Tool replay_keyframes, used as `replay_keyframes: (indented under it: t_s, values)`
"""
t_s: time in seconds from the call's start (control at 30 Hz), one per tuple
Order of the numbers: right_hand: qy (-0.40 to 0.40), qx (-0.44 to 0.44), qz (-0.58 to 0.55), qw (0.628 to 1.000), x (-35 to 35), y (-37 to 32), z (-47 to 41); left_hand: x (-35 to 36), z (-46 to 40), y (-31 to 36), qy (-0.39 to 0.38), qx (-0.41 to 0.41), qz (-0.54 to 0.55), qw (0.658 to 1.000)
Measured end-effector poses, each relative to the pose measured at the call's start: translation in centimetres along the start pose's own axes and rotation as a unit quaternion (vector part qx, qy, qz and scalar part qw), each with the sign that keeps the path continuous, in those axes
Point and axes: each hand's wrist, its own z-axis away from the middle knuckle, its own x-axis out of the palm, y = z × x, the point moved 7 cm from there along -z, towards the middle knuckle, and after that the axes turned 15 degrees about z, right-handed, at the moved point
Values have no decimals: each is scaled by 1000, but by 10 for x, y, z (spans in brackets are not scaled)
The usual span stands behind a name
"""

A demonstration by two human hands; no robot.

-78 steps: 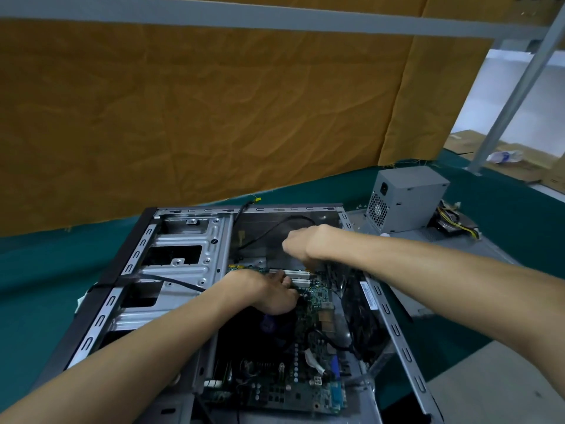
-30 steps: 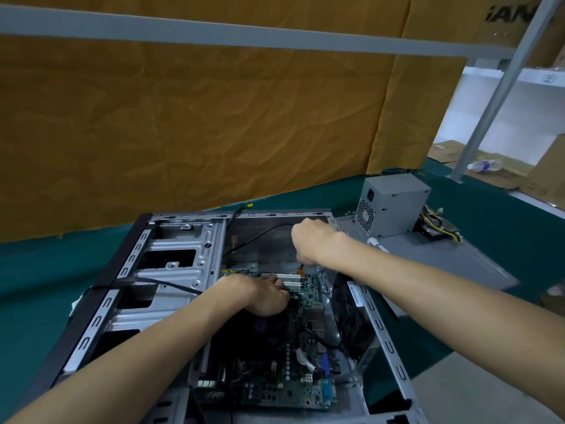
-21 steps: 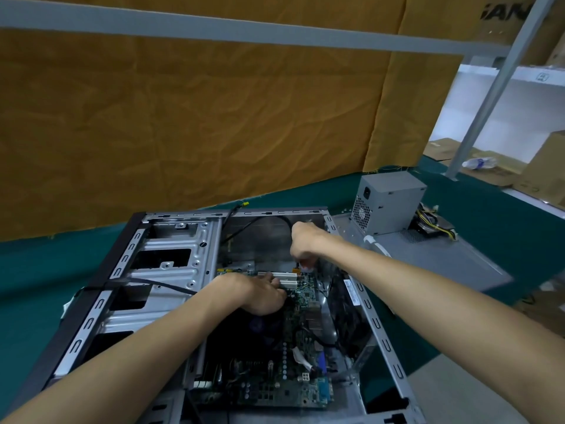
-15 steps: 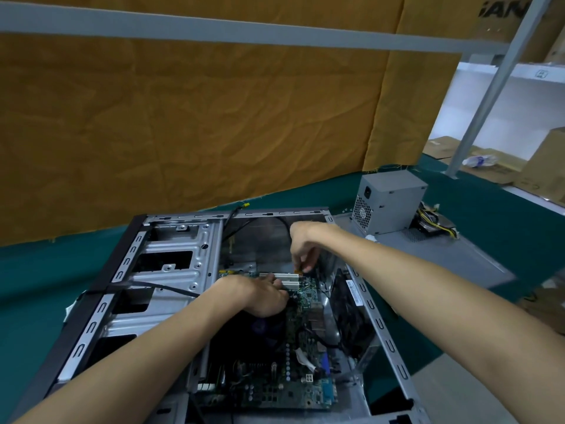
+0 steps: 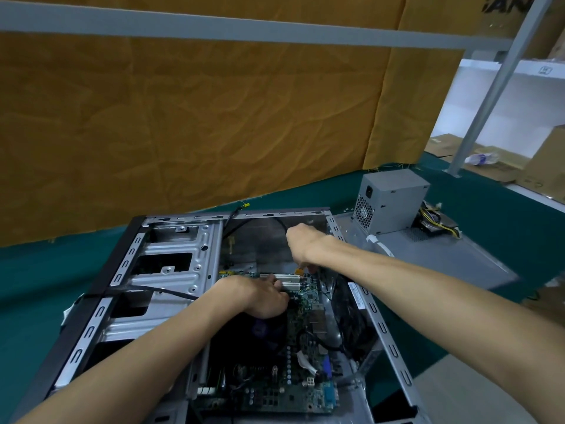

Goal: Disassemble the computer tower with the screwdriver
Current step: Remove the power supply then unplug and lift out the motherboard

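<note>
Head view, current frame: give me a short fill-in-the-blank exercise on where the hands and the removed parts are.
1. Both hands reach inside the open computer tower, which lies on a ____ cloth.
2. The grey power supply stands outside the tower, on the person's ____ side.
3. The left hand rests next to the ____ expansion slots on the motherboard.
4. The right hand pinches a small ____-coloured item near the slots.

Missing words: green; right; white; orange
</note>
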Motion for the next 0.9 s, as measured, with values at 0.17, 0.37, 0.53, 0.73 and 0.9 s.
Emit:
replay_keyframes:
  t_s: [0.17, 0.37, 0.53, 0.73, 0.9]
  values:
    - [-18, -12, 5, 1000, 2, -4, 0, -1, 1, -1, -8, -15, 35, 999]
    - [-68, -19, -25, 997, 9, -10, -1, -1, 4, -2, -7, -33, 58, 998]
    - [-12, -4, -18, 1000, -10, 6, 4, -1, 9, 0, -4, -30, 55, 998]
    - [-35, -35, -28, 998, -15, 2, 25, -11, 24, 2, 32, -45, 162, 985]
    - [14, -27, -106, 994, -60, 27, 49, -37, 45, -1, 251, -74, 82, 962]
